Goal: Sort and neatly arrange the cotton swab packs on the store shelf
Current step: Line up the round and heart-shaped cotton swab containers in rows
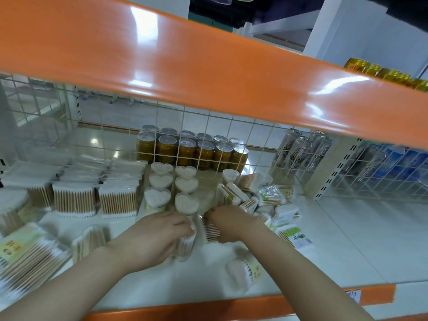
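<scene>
Both my hands reach onto the white shelf [347, 246]. My left hand [155, 237] grips a clear round tub of wooden cotton swabs [185, 246] lying on its side. My right hand [229, 224] holds a flat pack of wooden swabs [209, 230] right beside that tub. Heart-shaped swab tubs [173, 188] stand in two rows just behind my hands. Square swab packs [97, 198] stand in rows to the left. A jumbled heap of small swab packs [261, 195] lies to the right.
Another round swab tub [240, 272] lies near the front edge. Flat swab packs [25, 253] lie at the front left. A white wire grid [208, 144] backs the shelf, with cans [192, 149] behind it. An orange shelf edge [208, 72] hangs overhead.
</scene>
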### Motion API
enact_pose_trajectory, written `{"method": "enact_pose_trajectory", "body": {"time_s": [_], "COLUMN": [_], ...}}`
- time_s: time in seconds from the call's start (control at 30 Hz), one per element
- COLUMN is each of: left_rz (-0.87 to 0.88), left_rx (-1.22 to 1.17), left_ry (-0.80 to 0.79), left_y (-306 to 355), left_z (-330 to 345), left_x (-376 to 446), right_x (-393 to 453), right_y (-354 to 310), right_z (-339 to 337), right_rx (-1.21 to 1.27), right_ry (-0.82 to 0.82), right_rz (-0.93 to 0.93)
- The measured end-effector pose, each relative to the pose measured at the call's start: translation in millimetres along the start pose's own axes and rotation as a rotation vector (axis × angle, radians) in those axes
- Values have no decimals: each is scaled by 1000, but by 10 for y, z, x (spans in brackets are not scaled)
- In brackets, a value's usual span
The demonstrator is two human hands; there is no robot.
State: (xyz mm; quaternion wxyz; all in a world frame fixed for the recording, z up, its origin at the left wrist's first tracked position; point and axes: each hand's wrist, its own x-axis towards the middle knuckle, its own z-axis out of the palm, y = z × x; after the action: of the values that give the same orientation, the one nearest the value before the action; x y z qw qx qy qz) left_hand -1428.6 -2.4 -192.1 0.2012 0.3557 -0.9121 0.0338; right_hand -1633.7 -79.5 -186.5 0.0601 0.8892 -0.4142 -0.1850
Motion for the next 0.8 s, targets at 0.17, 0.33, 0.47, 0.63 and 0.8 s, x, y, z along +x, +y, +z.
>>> {"method": "enact_pose_trajectory", "body": {"time_s": [0.17, 0.33, 0.47, 0.63, 0.8], "left_rz": [-2, -116, -132, -145, -213], "left_rx": [55, 108, 147, 171, 234], "left_ry": [31, 72, 92, 134, 148], "left_y": [3, -8, -12, -40, -54], "left_z": [71, 184, 230, 325, 311], "left_x": [12, 50, 57, 43, 145], "right_x": [-156, -255, -309, -372, -460], "right_y": [-76, -146, -152, -183, -164], "right_z": [39, 68, 95, 90, 131], "right_rx": [4, 13, 46, 36, 76], "right_ry": [19, 53, 54, 165, 298], "right_rz": [13, 51, 65, 81, 66]}}
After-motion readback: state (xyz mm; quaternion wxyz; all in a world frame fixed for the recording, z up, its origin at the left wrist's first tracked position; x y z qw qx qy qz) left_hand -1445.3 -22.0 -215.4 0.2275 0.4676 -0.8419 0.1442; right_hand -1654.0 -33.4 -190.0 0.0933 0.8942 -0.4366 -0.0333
